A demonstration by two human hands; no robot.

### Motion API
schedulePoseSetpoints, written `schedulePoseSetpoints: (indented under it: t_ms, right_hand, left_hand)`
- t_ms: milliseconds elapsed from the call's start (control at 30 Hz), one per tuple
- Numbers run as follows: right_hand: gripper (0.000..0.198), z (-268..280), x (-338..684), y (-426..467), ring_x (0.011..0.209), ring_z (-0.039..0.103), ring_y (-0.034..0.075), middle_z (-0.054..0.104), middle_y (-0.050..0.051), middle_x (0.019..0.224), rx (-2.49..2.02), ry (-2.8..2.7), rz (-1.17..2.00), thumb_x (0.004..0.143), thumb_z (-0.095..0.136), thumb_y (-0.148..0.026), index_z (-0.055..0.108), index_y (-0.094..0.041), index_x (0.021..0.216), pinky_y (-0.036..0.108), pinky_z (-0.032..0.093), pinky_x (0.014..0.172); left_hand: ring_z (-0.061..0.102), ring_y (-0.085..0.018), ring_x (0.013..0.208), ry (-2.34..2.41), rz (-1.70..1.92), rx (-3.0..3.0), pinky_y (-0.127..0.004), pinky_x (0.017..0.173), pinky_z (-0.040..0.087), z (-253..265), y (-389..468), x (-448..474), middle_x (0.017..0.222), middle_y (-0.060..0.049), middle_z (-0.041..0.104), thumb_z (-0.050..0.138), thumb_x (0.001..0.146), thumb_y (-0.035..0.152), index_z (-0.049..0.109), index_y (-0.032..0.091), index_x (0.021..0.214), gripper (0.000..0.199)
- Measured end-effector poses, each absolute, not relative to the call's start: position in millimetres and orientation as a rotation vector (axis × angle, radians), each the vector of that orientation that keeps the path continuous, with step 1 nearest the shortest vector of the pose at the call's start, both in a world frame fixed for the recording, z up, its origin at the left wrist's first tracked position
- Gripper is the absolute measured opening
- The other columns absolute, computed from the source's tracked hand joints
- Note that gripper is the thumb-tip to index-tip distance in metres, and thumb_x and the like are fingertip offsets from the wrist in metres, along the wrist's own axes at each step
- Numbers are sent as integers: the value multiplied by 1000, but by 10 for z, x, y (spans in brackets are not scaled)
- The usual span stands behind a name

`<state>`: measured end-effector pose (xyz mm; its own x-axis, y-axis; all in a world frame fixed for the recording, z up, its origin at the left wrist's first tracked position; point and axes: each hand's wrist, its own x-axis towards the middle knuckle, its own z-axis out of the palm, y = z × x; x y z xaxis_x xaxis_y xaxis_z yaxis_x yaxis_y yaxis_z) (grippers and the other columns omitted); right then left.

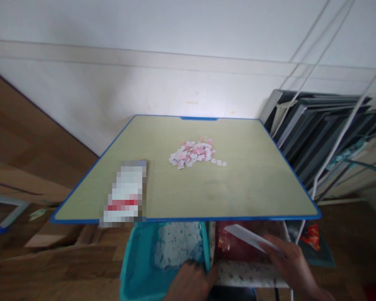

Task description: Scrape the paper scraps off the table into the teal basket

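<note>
A narrow, flat white strip [246, 237] is hovering above a red-bottomed tray [228, 246], pinched in the right hand [290, 258]. The left hand [191, 281] is reaching the turquoise plastic tub [139, 255] of small white squares [177, 244]; its grip cannot be told. On the blue-edged yellowish tabletop [238, 188], pixelation is hiding any writing on a white-and-red rectangular item [125, 184].

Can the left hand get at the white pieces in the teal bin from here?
Probably yes: the left hand is at the teal bin, close to the white pieces, with nothing visible blocking them. The table's blue edge may hinder reaching the farthest ones.
</note>
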<state>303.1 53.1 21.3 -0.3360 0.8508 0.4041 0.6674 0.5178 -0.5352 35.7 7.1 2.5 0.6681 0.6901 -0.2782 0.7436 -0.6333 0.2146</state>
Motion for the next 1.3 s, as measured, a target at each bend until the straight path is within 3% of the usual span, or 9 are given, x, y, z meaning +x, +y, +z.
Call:
schedulePoseSetpoints:
  t_ms: [233, 400, 567, 833, 1000, 1167, 1300]
  right_hand:
    - [30, 417, 2881, 516, 58, 67, 17, 73, 2, 68, -1595, -1729, 693, 77, 57, -46, 71, -20, 72, 20, 51, 50]
    - [26, 583, 2841, 477, 56, 63, 16, 72, 1, 67, -1695, -1490, 832, 68, 65, -45, 72, -20, 74, 21, 48, 48]
    - [37, 692, 2820, 561, 53, 60, 16, 70, 2, 65, -1764, -1124, 1058, 62, 70, -46, 69, -15, 84, 23, 46, 46]
    - [43, 903, 2733, 791, 43, 54, 13, 60, -4, 58, -1665, -973, 1276, 63, 71, -45, 56, -18, 94, 21, 41, 39]
    - [36, 861, 2834, 776, 42, 52, 12, 59, -4, 55, -1711, -1153, 1173, 66, 70, -44, 58, -18, 89, 19, 39, 36]
    - [24, 777, 2972, 735, 53, 61, 15, 66, 0, 62, -1685, -1399, 757, 65, 71, -39, 65, -18, 74, 20, 49, 45]
    - [20, 809, 3006, 790, 56, 65, 15, 71, 2, 69, -1630, -1621, 555, 69, 68, -37, 69, -18, 75, 18, 51, 49]
  left_hand:
    - [62, -27, 57, 1146, -260, 2568, -40, 53, 53, 49, 63, 370, 69, -8, 64, 49, 74, 0, 52, 12, 120, 47]
    - [62, -28, 58, 1136, -240, 2574, -40, 52, 52, 7, 49, 356, 70, -9, 64, 48, 74, 0, 52, 12, 118, 45]
    - [61, -27, 58, 1127, -243, 2587, -38, 53, 52, -24, 38, 346, 70, -8, 64, 48, 75, 1, 47, 12, 123, 49]
    - [61, -27, 57, 1122, -223, 2583, -39, 51, 52, 10, 43, 361, 69, -8, 63, 48, 76, 2, 45, 10, 125, 50]
    - [61, -27, 58, 1136, -202, 2550, -39, 52, 52, 33, 44, 352, 69, -8, 63, 50, 79, 3, 48, 12, 123, 45]
    - [62, -28, 60, 1127, -224, 2520, -40, 53, 53, 42, 57, 353, 71, -8, 64, 52, 82, 6, 49, 13, 121, 39]
    - [61, -28, 59, 1117, -244, 2526, -39, 52, 52, 74, 67, 360, 69, -8, 63, 53, 82, 6, 50, 12, 121, 39]
